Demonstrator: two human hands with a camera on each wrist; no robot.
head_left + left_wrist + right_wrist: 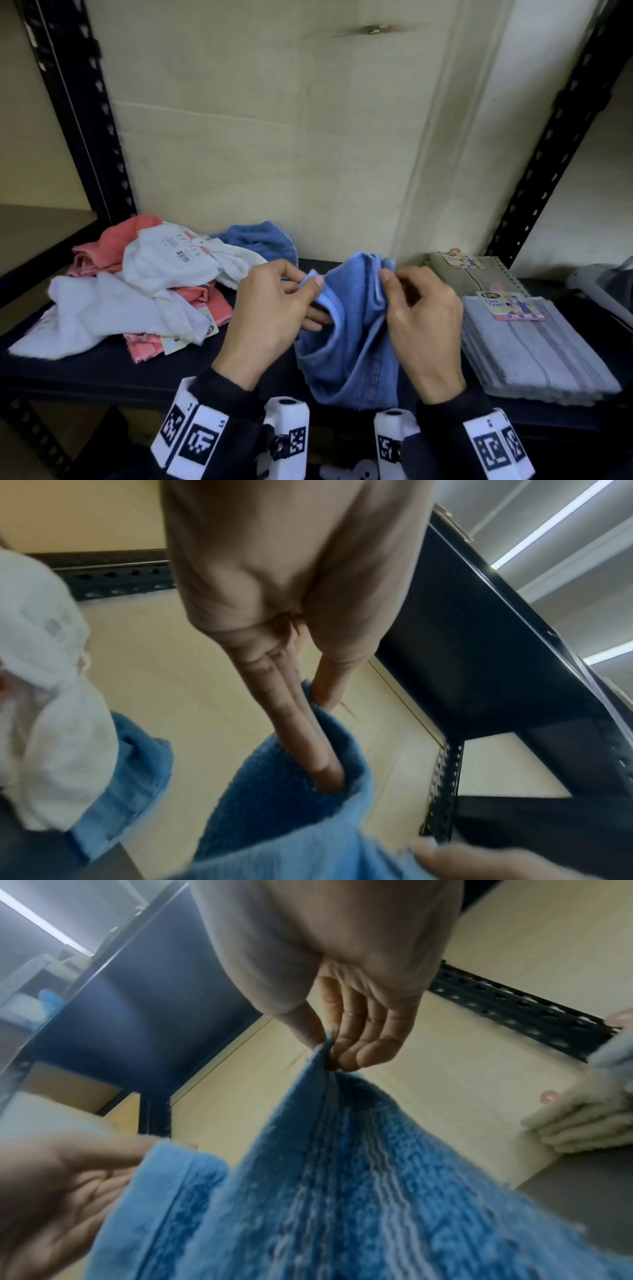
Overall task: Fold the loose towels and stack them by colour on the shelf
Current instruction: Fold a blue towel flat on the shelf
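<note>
A blue towel (352, 335) hangs bunched between both hands above the dark shelf (102, 370). My left hand (270, 308) pinches its left edge between thumb and fingers; in the left wrist view the fingers (308, 723) lie inside a fold of the blue towel (281, 804). My right hand (421, 318) pinches the top right edge, and the right wrist view shows the thumb and fingertips (346, 1047) closed on the hem of the blue towel (342, 1191). A loose heap of white towels (137, 298) and pink towels (113, 246) lies at the left, with another blue towel (260, 240) behind it.
Folded grey towels (534, 356) with a paper label are stacked at the right, a beige folded stack (479, 274) behind them. Black perforated uprights (78, 113) stand at both sides. A pale board (274, 137) backs the shelf.
</note>
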